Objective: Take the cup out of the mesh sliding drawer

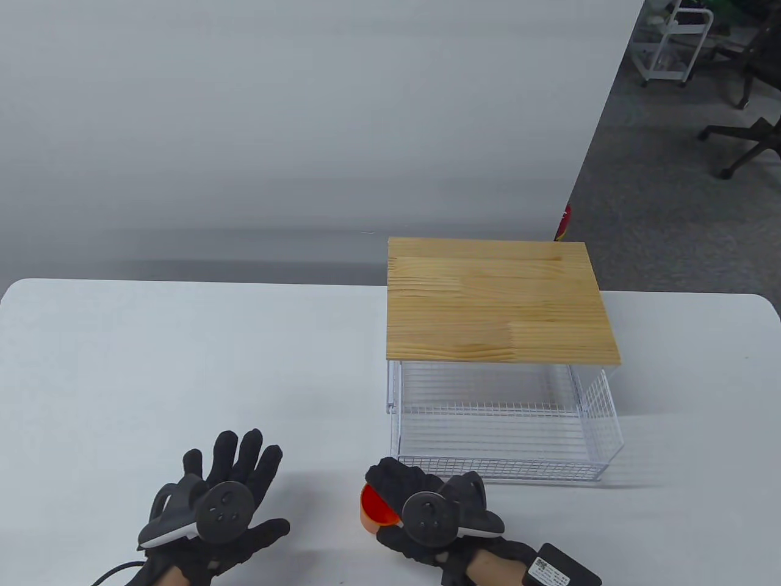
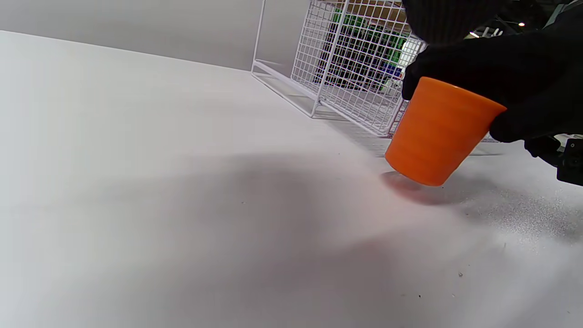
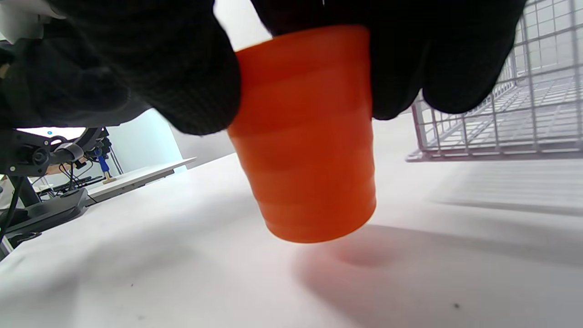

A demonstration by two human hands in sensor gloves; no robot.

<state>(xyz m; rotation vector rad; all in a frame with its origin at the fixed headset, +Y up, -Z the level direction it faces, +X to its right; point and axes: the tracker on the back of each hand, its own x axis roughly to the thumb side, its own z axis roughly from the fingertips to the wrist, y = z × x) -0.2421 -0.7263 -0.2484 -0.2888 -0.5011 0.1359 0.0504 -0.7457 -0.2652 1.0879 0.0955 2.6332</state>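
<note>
My right hand (image 1: 427,513) grips the orange cup (image 1: 377,510) near its rim, fingers (image 3: 182,68) wrapped around the upper wall. The cup sits outside the mesh sliding drawer (image 1: 506,421), just off the drawer's front-left corner, base just above the table (image 1: 122,366) with its shadow under it. Its long axis is near vertical, mouth up, slightly tilted; my left hand (image 1: 219,506) lies flat beside it, fingers spread, holding nothing.
</note>
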